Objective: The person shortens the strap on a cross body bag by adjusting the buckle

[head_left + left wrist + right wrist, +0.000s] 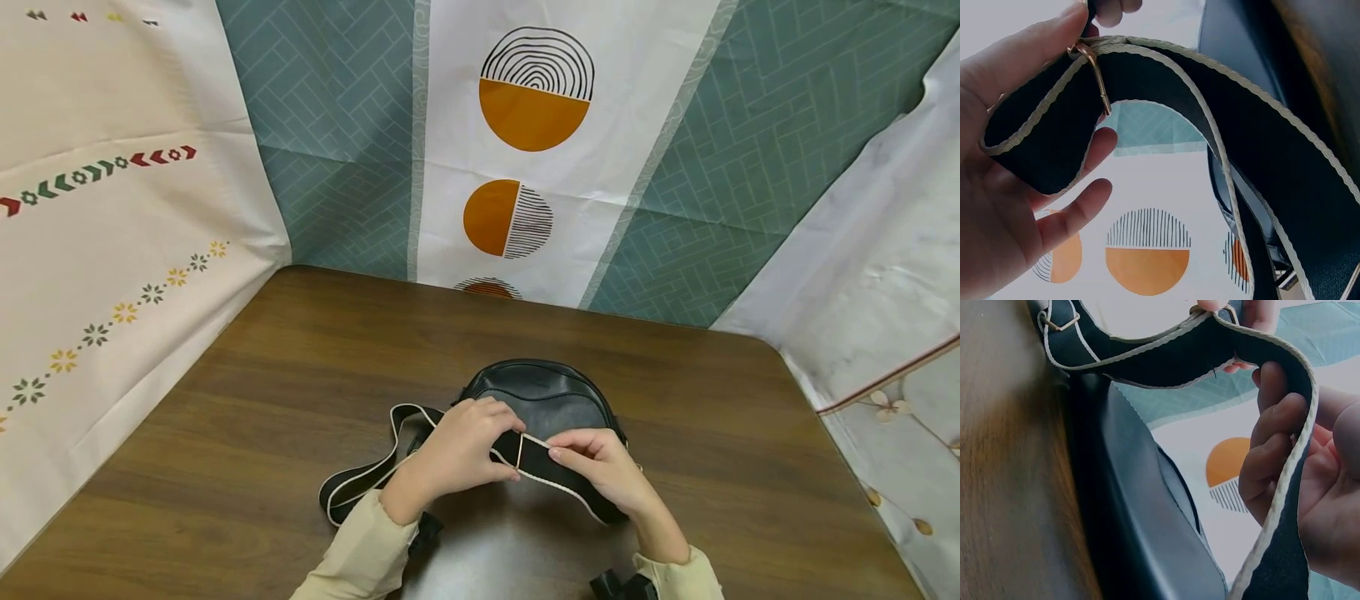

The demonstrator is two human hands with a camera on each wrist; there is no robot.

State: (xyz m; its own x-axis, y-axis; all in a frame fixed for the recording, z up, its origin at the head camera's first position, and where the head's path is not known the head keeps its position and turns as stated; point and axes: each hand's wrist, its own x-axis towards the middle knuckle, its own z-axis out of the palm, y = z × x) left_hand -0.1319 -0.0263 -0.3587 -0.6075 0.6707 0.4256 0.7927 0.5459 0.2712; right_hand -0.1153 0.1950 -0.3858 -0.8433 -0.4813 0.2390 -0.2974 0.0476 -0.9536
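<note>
A black round-topped bag lies on the table with its black, cream-edged strap drawn out in front. My left hand grips the strap beside a thin gold slider buckle, thumb and fingers on either edge. In the left wrist view a loop of strap sits within the palm, and the gold slider shows at the thumb tip. My right hand pinches the strap just right of the slider. Its curled fingers lie behind the webbing in the right wrist view.
The rest of the strap loops to the left on the brown wooden table. A second gold buckle shows on it in the right wrist view. Patterned cloths hang behind and at both sides of the table.
</note>
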